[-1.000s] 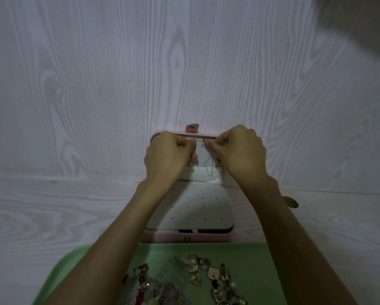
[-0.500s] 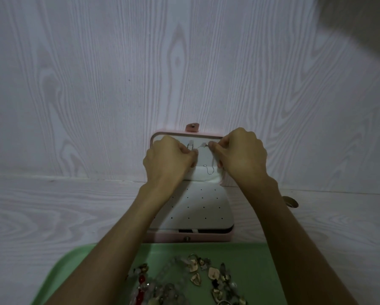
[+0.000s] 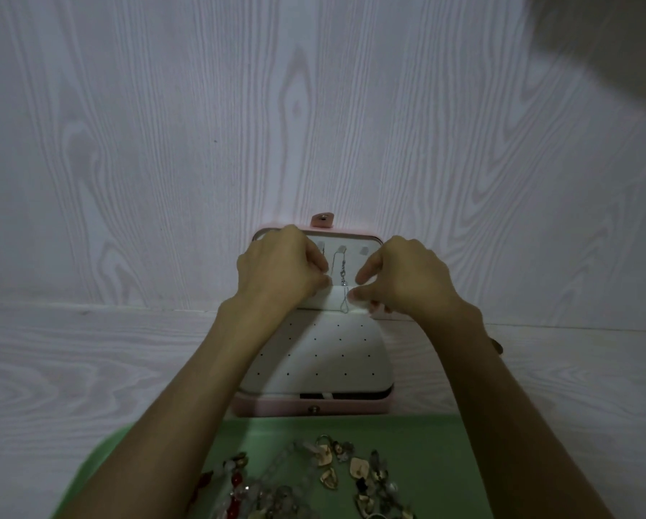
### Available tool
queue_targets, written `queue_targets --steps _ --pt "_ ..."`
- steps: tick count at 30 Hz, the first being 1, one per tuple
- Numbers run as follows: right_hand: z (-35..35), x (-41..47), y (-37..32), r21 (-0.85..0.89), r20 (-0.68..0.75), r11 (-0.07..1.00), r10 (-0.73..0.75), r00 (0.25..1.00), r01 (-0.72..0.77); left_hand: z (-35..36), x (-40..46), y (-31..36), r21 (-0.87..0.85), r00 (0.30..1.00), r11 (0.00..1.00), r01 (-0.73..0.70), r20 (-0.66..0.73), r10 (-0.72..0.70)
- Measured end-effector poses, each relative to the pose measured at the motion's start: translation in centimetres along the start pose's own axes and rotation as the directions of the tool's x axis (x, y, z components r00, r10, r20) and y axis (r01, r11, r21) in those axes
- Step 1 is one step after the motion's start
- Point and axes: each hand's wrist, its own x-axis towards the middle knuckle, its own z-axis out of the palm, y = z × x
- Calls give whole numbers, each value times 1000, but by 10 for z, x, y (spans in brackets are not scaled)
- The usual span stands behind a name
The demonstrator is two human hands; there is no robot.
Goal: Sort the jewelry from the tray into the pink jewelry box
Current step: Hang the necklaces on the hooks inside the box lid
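A thin chain (image 3: 343, 279) hung from the middle hook in the lid of the pink box (image 3: 314, 404), its lower end over the lid pocket. The left hand (image 3: 280, 271), fingers curled, seemed to pinch the chain's left strand, though the contact was hidden; the right hand (image 3: 407, 282) pinched its lower loop. The chain looked light, limp and prone to tangling, so it was best held at clasp or loop; more jewelry lay on the tray (image 3: 426, 443).

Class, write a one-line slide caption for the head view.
Both hands hang a thin chain in the pink box lid, jewelry waiting on the green tray.
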Motion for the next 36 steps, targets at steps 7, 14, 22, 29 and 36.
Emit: queue_targets --steps 7,14,22,29,36 --pt "23 5 -7 -77 -67 997 16 998 -21 11 -2 -2 52 998 998 -35 -44 38" --pt "15 8 3 49 -66 999 -3 998 6 14 -4 -3 148 994 984 -96 72 86" --pt "15 7 -7 132 -236 991 1 972 31 13 -1 -5 169 988 981 -101 129 79" --pt "-4 7 0 83 -66 996 -40 997 45 6 0 -5 123 983 988 -96 166 75" --pt "1 5 0 -39 123 997 -60 991 65 3 -3 -3 89 989 989 -115 99 106"
